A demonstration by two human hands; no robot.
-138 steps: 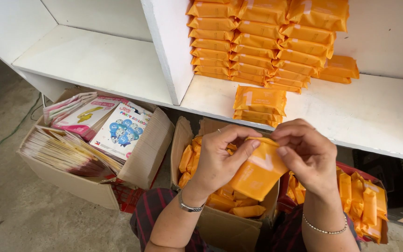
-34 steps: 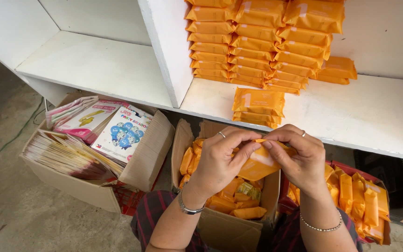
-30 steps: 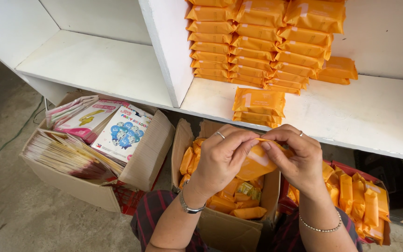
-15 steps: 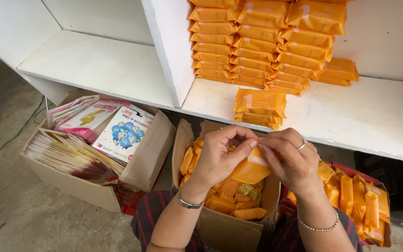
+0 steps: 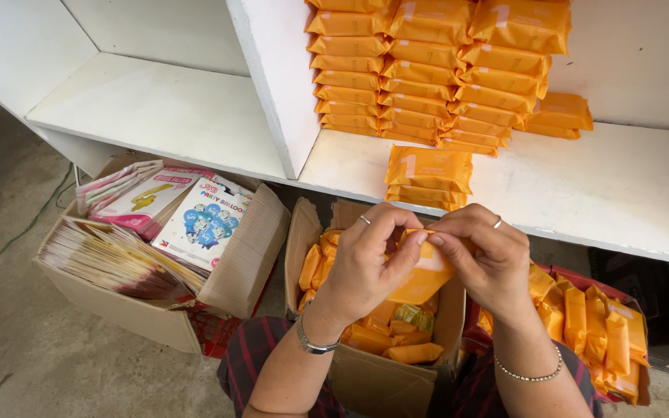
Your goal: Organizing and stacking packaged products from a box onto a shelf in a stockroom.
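My left hand [image 5: 365, 259] and my right hand [image 5: 483, 255] both pinch the top edge of one orange packet [image 5: 426, 277], held above an open cardboard box [image 5: 385, 379] full of the same orange packets. My fingertips meet at the packet's upper rim. Just beyond my hands, a short stack of orange packets [image 5: 427, 176] lies at the front of the white shelf [image 5: 621, 193]. Tall rows of orange packets [image 5: 435, 70] are stacked at the back of that shelf.
A cardboard box of flat printed balloon packs [image 5: 156, 232] stands to the left on the concrete floor. A red box with more orange packets [image 5: 598, 325] sits at the right. A white divider [image 5: 272, 77] splits the shelf, and the left bay holds nothing.
My hands have shifted slightly along the packet's top edge, and the packet has tilted a little. Nothing else has moved.
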